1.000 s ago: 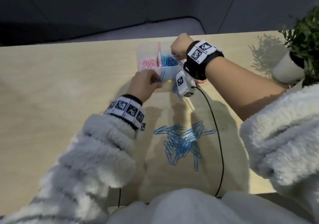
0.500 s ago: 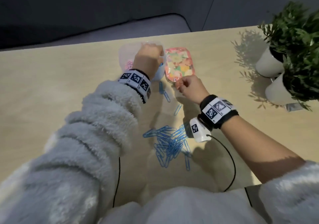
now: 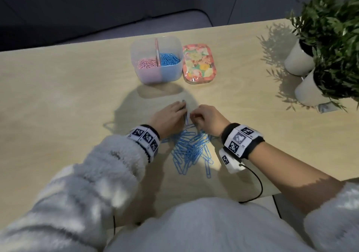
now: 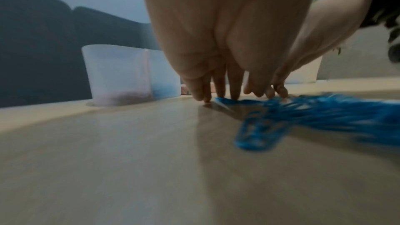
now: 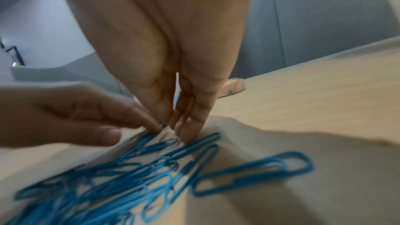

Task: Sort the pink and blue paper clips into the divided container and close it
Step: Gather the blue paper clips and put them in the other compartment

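Both hands have come back from the container and lid to the far edge of the loose pile of blue paper clips (image 3: 191, 150) on the table (image 3: 58, 96). Left hand (image 3: 169, 116) is lowered with its fingers (image 4: 234, 88) straight and close together, tips down on the table at a clip at the pile's edge; whether they pinch it I cannot tell. Right hand (image 3: 206, 118) sits just beside it, its straight fingers (image 5: 194, 122) pressing their tips onto clips at the top of the pile, nothing closed around them as far as the right wrist view shows.

Farther back stands the open divided container (image 3: 155, 75), with pink paper clips (image 3: 146, 64) in its left compartment and blue ones (image 3: 169, 58) in its right. Its flowered lid (image 3: 199, 65) lies flat just to the right of it, touching or almost so. Two potted plants (image 3: 330, 28) in white pots stand at the table's right edge.
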`<state>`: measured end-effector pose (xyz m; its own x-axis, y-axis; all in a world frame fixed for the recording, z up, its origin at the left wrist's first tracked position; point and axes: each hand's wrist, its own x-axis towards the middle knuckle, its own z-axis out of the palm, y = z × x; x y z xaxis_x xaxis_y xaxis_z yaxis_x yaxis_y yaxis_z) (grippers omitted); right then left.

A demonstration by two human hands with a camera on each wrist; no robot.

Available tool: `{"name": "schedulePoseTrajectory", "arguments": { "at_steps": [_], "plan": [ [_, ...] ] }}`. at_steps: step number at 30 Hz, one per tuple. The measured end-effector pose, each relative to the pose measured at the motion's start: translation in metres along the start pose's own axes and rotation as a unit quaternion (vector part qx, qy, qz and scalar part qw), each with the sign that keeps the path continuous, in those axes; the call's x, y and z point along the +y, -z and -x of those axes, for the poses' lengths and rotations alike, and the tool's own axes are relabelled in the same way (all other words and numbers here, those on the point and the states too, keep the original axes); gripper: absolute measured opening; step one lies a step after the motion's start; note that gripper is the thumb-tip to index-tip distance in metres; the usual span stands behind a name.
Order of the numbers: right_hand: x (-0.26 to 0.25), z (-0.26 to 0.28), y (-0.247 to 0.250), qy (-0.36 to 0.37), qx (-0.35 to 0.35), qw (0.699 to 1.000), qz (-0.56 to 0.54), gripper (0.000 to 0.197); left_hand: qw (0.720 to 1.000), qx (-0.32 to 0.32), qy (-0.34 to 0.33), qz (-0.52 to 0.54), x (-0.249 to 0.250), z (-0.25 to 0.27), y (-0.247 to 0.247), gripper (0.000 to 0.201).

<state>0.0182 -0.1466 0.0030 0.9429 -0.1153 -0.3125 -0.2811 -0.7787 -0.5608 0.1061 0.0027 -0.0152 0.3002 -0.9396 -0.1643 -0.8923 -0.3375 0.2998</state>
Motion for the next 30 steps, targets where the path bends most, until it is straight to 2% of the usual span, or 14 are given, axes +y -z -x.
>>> {"name": "schedulePoseTrajectory", "arguments": {
  "at_steps": [2,3,6,7,9,10,12,17,20,21,23,26,28,30],
  "plan": [
    [0.011,0.017,0.003,0.002,0.024,0.998,-0.056,0.028,0.996,0.016,0.008,0.084,0.006,0.02,-0.009,0.053],
    [0.017,0.026,0.007,0.0,0.024,0.998,-0.054,0.038,0.991,0.019,0.036,0.125,0.009,0.032,-0.006,0.06],
    [0.034,0.06,0.015,-0.008,-0.053,0.996,0.075,0.104,0.975,0.074,0.132,0.164,0.016,0.064,-0.002,0.088],
    [0.036,0.073,0.013,-0.011,-0.078,0.99,0.117,0.122,0.974,0.064,0.157,0.147,0.02,0.073,-0.003,0.103],
    [0.038,0.09,0.0,0.005,-0.122,0.977,0.175,0.14,0.979,0.007,0.181,0.097,0.03,0.085,-0.012,0.132],
    [0.037,0.095,-0.008,0.014,-0.135,0.972,0.192,0.142,0.98,-0.019,0.186,0.07,0.036,0.088,-0.017,0.14],
    [0.037,0.098,-0.019,0.024,-0.141,0.969,0.2,0.14,0.978,-0.037,0.201,0.04,0.044,0.087,-0.026,0.138],
    [0.024,0.078,-0.024,0.042,-0.085,0.983,0.16,0.104,0.975,0.028,0.199,0.094,0.059,0.065,-0.023,0.084],
    [0.013,0.061,-0.024,0.058,-0.038,0.987,0.147,0.088,0.971,0.038,0.194,0.131,0.056,0.058,-0.014,0.065],
    [0.012,0.058,-0.02,0.056,-0.017,0.99,0.132,0.088,0.969,0.039,0.196,0.145,0.053,0.059,-0.009,0.066],
    [0.016,0.055,-0.011,0.046,-0.007,0.993,0.109,0.097,0.967,0.031,0.205,0.151,0.05,0.065,0.0,0.082],
    [0.021,0.05,-0.007,0.064,-0.057,0.98,0.178,0.115,0.967,-0.031,0.233,0.098,0.055,0.073,-0.001,0.113],
    [0.016,0.043,-0.014,0.089,-0.084,0.968,0.218,0.12,0.967,-0.043,0.248,0.044,0.065,0.073,-0.011,0.119],
    [0.007,0.036,-0.021,0.112,-0.106,0.965,0.211,0.114,0.965,-0.025,0.259,0.024,0.074,0.069,-0.022,0.12]
  ]
}}
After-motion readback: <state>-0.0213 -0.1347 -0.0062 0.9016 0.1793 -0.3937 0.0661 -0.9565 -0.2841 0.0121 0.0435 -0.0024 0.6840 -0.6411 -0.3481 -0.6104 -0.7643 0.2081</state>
